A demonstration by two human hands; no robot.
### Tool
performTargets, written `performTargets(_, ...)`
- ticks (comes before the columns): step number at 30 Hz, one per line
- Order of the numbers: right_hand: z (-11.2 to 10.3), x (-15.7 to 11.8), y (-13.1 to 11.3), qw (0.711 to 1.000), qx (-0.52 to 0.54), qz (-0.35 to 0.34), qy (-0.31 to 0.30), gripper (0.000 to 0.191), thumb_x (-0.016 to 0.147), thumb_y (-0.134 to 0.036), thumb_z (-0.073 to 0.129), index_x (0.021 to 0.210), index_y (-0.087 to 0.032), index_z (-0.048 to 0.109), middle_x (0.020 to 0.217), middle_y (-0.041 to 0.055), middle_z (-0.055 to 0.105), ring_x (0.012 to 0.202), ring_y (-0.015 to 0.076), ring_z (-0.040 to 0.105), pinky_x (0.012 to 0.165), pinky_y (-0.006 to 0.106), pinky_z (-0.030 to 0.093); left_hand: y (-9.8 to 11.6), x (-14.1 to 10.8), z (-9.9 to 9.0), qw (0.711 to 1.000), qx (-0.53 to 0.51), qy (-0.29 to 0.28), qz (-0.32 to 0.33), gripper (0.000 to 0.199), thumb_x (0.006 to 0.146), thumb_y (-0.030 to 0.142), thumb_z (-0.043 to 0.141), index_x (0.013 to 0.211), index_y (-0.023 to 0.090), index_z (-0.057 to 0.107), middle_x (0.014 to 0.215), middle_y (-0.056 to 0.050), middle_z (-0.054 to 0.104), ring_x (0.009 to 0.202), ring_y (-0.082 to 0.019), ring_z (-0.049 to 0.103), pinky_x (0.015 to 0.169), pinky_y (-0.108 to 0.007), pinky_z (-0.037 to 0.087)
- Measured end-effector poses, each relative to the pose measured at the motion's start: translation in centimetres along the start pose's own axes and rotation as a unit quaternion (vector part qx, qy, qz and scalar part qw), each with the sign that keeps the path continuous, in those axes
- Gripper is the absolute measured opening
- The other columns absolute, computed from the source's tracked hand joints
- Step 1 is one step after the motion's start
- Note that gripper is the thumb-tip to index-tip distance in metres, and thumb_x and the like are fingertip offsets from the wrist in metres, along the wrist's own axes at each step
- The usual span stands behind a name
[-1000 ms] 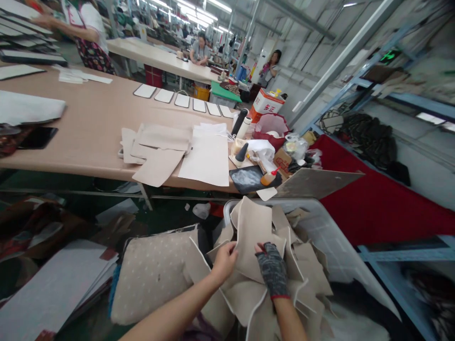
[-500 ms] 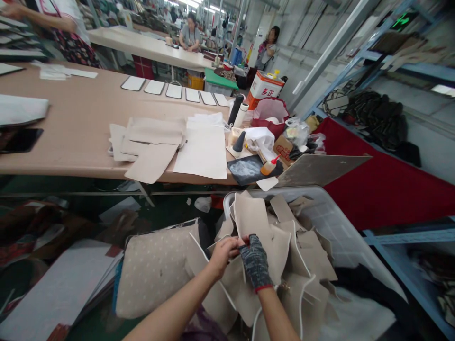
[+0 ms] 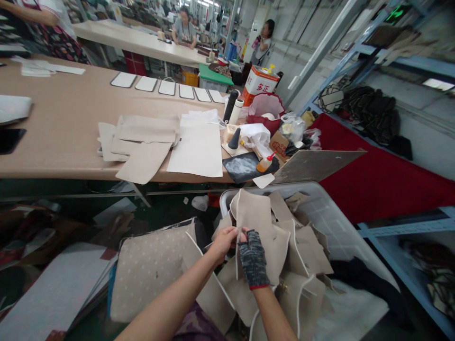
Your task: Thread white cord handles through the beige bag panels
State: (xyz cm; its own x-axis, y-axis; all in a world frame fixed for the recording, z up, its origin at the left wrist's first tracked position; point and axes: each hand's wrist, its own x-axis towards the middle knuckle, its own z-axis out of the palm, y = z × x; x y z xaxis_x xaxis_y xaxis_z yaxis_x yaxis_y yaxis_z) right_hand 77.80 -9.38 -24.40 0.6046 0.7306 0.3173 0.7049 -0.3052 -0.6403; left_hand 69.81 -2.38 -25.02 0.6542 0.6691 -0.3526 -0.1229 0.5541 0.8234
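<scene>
Beige panel (image 3: 254, 215), lower edge hidden behind both hands: bare left hand (image 3: 224, 240) and gloved right hand (image 3: 253, 258) pinch it above the crowded bin (image 3: 330, 218).

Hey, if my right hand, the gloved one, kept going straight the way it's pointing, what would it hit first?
Probably the beige cut piece that your right hand already pinches together with your left hand. Beyond it lies the clear plastic bin's far rim, though depth is hard to judge.

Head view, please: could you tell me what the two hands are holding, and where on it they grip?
Both the left hand and the gloved right hand pinch one beige panel at its white-piped left edge, above the plastic bin.
</scene>
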Motion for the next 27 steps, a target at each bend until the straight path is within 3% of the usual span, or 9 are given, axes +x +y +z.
performTargets(3,-0.7,1.0,-0.1,0.999,-0.038,-0.01,-0.003,0.042,0.088,-0.048,0.034,0.087,-0.015,0.06,0.091,0.0153,0.064,0.091,0.0261,0.06,0.087,0.041,0.046,0.4,-0.1,0.3,0.999,0.004,-0.031,0.016,0.03,0.07,0.042,0.059,0.073,0.013,0.064,0.066,0.0,0.057,0.062,-0.011,0.052,0.057,-0.021,0.044)
performTargets(9,-2.4,2.6,-1.3,0.994,-0.047,0.071,-0.074,0.031,0.082,-0.046,0.042,0.088,-0.018,0.055,0.085,0.0095,0.064,0.077,0.0228,0.062,0.075,0.034,0.048,0.5,0.3,0.6,0.992,0.09,-0.059,0.071,0.025,0.073,0.035,0.054,0.071,0.014,0.066,0.063,0.001,0.056,0.058,-0.01,0.049,0.056,-0.02,0.041)
performTargets(14,-2.8,3.3,-1.9,0.987,-0.078,0.086,-0.109,0.027,0.079,-0.041,0.04,0.086,-0.019,0.054,0.087,0.0109,0.066,0.082,0.0238,0.063,0.079,0.035,0.047,0.5,0.6,0.8,0.973,0.195,-0.013,0.12,0.035,0.08,0.04,0.052,0.07,0.012,0.07,0.063,0.0,0.059,0.06,-0.012,0.05,0.055,-0.021,0.039)
performTargets(19,-2.6,3.8,-1.3,0.986,-0.045,0.093,-0.133,0.032,0.075,-0.043,0.039,0.087,-0.018,0.055,0.091,0.0134,0.066,0.087,0.0253,0.062,0.082,0.035,0.046,0.9,0.5,0.9,0.964,0.224,0.032,0.137,0.027,0.08,0.031,0.053,0.074,0.013,0.072,0.065,0.0,0.065,0.061,-0.012,0.054,0.059,-0.021,0.04)
performTargets(27,-2.3,4.1,0.1,0.984,-0.005,0.108,-0.141,0.029,0.073,-0.046,0.04,0.079,-0.02,0.053,0.08,0.0092,0.064,0.075,0.0223,0.06,0.075,0.034,0.047,1.6,0.1,1.2,0.948,0.282,0.046,0.139,0.03,0.082,0.033,0.053,0.076,0.013,0.074,0.067,-0.002,0.069,0.063,-0.014,0.059,0.059,-0.022,0.04)
